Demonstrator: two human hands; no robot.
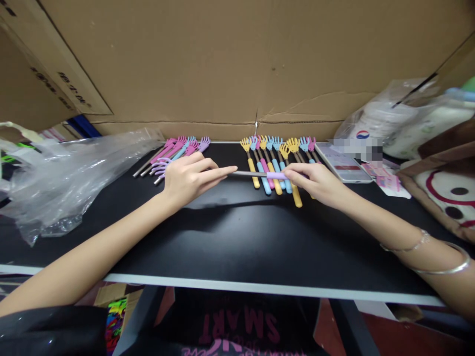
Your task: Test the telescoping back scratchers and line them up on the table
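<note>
A back scratcher with a metal rod and purple handle (276, 175) is held level above the black table. My left hand (191, 179) is closed around its rod, with the fingers extended along it toward the right. A purple claw (160, 167) sticks out left of that hand, seemingly the same scratcher's head; the hand hides the part between. My right hand (315, 180) pinches the end of the purple handle. Just behind it lies a row of back scratchers with yellow, blue and pink handles (276, 179). Left of centre, a pile of claw heads on short rods (180, 147) lies behind my left hand.
Clear plastic bags (55, 183) lie on the left of the table (237, 247). On the right are a phone (343, 165), pink-printed cards (388, 180), a bagged cup (382, 123) and a brown bag (445, 183). Cardboard (222, 64) walls the back. Below stands a box of colourful pieces (117, 316).
</note>
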